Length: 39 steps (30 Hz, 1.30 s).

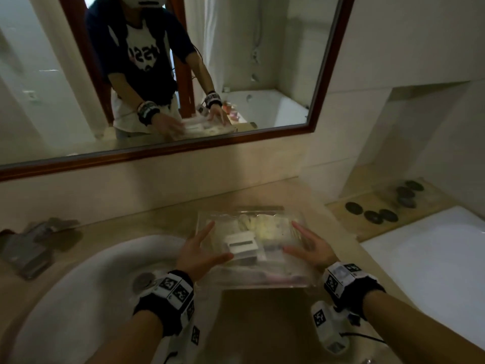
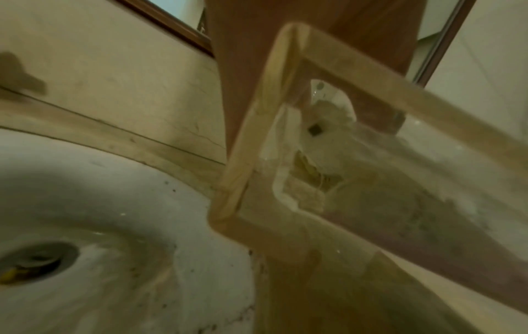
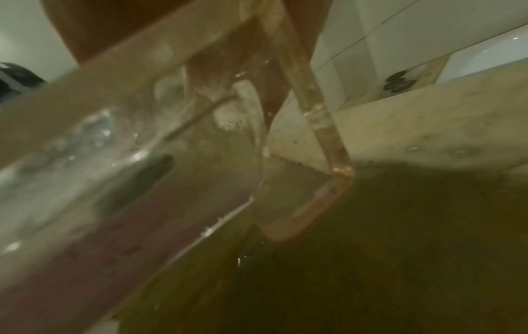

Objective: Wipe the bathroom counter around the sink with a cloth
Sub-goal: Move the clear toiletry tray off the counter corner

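Holding a clear plastic tray (image 1: 252, 232) from both sides: left hand (image 1: 199, 254) flat against its left edge with fingers straight and spread, thumb lying along the near edge; right hand (image 1: 312, 248) pressing the right edge the same way, fingers extended, thumb pointing inward. Keeping the hands apart, the tray between them. Carrying small white packets and toiletries inside the tray, blurred and hard to name. Sitting or hovering over the beige counter (image 1: 265, 319), just right of the white sink (image 1: 86, 290); cannot tell whether the tray's base is touching the stone. Showing the tray's thick clear rim (image 2: 248, 158) close up in the left wrist view, with the sink drain (image 2: 34, 262) at lower left. Lying far left on the counter, well apart from both hands, a grey crumpled cloth (image 1: 34, 248), not being touched. Reflecting the person and tray in the wood-framed mirror (image 1: 183, 151) on the far wall. Resting on a ledge at far right, several dark round stones (image 1: 380, 208), beside a white bathtub (image 1: 433, 264).
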### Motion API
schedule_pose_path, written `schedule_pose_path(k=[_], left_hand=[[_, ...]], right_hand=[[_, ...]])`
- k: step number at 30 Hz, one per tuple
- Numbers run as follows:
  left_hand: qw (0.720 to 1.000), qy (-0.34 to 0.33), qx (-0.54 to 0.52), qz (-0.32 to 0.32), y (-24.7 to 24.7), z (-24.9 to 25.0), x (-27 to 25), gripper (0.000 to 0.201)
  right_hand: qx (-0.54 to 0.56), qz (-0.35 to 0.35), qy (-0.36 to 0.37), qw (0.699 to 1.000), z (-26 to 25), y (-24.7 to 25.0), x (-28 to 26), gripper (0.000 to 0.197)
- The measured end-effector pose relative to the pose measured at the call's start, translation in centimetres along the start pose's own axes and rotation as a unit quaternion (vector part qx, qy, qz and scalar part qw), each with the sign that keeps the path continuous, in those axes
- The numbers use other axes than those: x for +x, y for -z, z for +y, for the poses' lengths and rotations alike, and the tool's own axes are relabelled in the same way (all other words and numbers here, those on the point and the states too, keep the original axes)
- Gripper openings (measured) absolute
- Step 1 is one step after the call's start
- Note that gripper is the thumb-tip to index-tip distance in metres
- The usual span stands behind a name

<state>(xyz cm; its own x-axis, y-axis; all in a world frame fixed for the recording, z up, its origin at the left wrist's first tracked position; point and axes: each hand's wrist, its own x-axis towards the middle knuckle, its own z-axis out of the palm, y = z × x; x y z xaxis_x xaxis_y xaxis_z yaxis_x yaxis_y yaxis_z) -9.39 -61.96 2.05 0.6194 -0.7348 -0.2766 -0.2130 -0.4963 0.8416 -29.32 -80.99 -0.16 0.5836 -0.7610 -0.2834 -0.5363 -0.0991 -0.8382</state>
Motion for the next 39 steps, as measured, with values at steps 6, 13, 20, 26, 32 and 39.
schedule_pose_path(k=[6,13,20,26,32,39], left_hand=[[0.999,0.003,0.017,-0.045,-5.5,2.2,4.1,0.100],[0.997,0.005,0.020,-0.069,-9.8,2.8,5.9,0.084],[0.997,0.031,0.029,-0.065,-10.3,1.7,6.4,0.105],[0.994,0.023,0.045,-0.097,-10.0,1.7,6.4,0.103],[0.983,-0.029,0.148,-0.108,-8.5,2.7,6.7,0.059],[0.982,-0.014,0.188,0.023,-0.5,1.9,2.6,0.029]], right_hand=[[0.009,0.012,-0.041,0.999,4.4,4.3,2.0,0.079],[0.002,0.020,-0.055,0.998,7.8,6.7,2.2,0.077],[0.002,0.024,-0.043,0.999,8.9,6.7,2.2,0.075],[-0.016,0.032,-0.048,0.998,9.2,6.4,2.3,0.076],[-0.210,0.003,-0.078,0.975,5.8,6.3,2.9,0.065],[-0.412,0.000,0.015,0.911,-6.6,-0.4,0.9,0.034]])
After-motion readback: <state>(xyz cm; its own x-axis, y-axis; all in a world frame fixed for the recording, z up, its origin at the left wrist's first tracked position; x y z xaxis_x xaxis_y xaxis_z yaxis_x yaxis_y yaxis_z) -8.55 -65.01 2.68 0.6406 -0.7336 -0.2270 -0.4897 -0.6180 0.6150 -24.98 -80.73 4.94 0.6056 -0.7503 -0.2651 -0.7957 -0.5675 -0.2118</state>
